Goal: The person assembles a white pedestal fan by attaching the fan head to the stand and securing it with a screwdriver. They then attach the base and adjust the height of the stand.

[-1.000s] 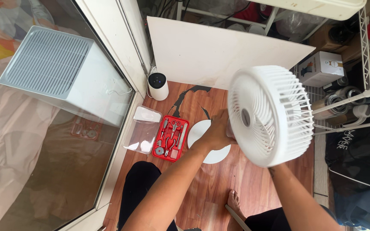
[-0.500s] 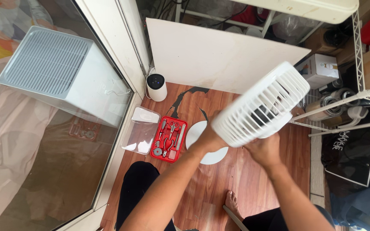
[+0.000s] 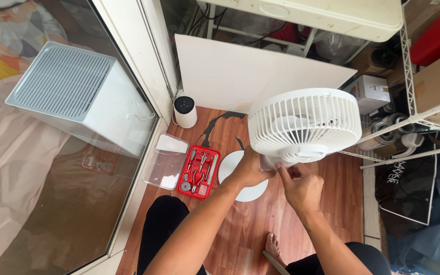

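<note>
Two hands hold a white fan in the air above the floor, right of the red tool tray. Left hand grips its lower neck from beneath; right hand pinches the housing's underside. Probably light, rigid plastic with a thin, fragile grille, so better held by the neck.

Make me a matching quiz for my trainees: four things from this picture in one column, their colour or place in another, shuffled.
Things:
1. fan
2. tool tray
3. clear lid
4. small cylinder device

Descriptions:
A. red, on the floor
B. held by left hand and right hand
C. left of the tray
D. upright in the corner

Pairs: 1-B, 2-A, 3-C, 4-D
</note>
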